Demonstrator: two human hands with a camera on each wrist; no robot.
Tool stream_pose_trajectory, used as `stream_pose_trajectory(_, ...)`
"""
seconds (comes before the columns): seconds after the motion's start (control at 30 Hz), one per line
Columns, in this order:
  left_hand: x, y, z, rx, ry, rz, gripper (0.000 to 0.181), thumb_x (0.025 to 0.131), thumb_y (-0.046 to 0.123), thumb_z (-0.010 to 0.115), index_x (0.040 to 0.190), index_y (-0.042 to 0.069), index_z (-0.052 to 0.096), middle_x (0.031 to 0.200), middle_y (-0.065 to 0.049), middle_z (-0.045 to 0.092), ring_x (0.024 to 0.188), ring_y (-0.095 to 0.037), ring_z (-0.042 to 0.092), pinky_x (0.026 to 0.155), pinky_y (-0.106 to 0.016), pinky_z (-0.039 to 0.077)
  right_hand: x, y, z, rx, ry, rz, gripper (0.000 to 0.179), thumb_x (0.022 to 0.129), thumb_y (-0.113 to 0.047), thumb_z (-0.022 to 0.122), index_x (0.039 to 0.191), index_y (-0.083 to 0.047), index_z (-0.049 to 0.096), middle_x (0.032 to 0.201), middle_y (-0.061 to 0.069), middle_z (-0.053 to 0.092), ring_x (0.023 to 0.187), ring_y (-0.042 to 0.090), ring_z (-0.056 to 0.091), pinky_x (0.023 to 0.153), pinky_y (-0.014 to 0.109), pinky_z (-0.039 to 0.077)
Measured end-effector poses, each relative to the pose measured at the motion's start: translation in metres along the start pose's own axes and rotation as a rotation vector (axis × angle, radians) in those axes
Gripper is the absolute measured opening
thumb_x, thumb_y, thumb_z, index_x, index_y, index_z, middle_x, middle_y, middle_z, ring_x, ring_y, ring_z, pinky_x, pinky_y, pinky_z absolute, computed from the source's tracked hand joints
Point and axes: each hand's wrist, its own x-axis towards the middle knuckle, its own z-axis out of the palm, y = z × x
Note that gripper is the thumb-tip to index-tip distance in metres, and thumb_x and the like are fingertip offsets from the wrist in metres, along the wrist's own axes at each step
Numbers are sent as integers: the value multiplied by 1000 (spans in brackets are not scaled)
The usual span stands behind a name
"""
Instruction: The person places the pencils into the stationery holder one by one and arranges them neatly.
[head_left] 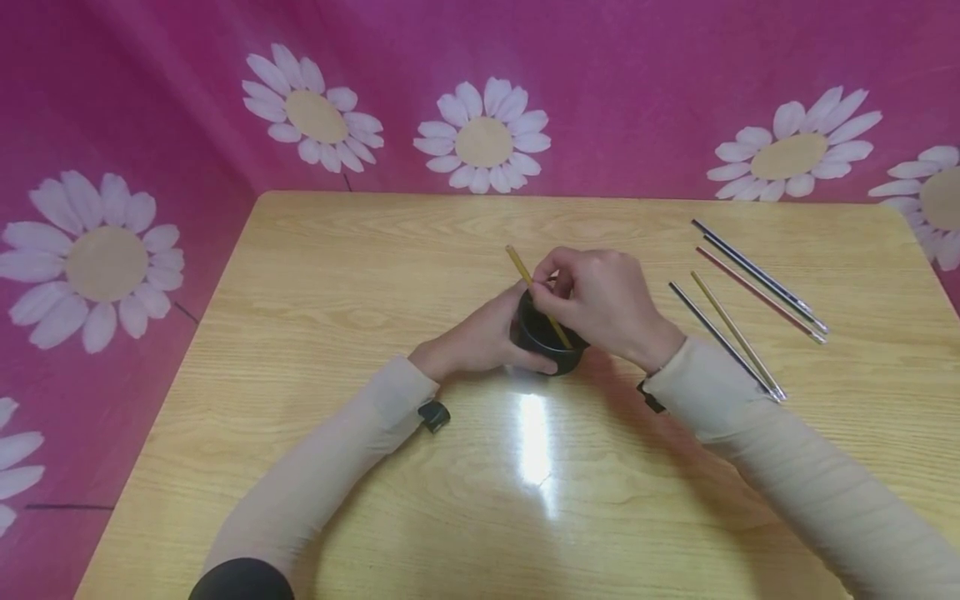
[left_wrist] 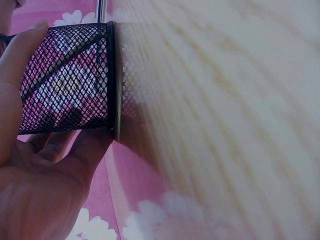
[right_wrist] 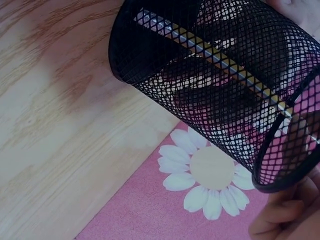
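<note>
A black mesh pencil cup (head_left: 567, 360) stands upright on the wooden table. My left hand (head_left: 483, 337) grips it from the left, thumb along the near side. In the left wrist view the fingers lie around the mesh wall (left_wrist: 65, 80). Over the rim, my right hand (head_left: 603, 287) pinches a yellow pencil (head_left: 517, 262) between thumb and fingertips. That pencil slants into the cup, its upper end sticking out to the far left. Through the mesh in the right wrist view, the yellow pencil's lower part (right_wrist: 220, 62) reaches down near the cup's base.
Several pencils lie on the table to the right: dark ones and a red pencil (head_left: 761, 294) farther back, a yellow pencil (head_left: 735, 329) and a dark pencil (head_left: 716, 332) nearer the right sleeve. A pink flowered cloth (head_left: 630, 100) hangs behind the table (head_left: 337, 275).
</note>
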Motion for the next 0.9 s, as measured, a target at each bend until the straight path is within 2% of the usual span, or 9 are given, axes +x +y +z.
stream_pose_trajectory(0.47,0,2,-1,22,-9,-19,86,84,8,97,152,6,44,143,-6,61,128,-14,59,120,-28,39,1,-1,2,13,-36,50,10,99,-17,75,99,-7,79,69,2,68,60,18,60,54,35,45)
stream_pose_trajectory(0.9,-1,1,-1,27,-6,-1,85,83,8,97,152,7,47,142,-4,62,128,-14,59,119,-29,40,-7,2,-4,27,18,32,11,98,-19,82,103,-9,80,72,0,71,60,15,60,55,36,44)
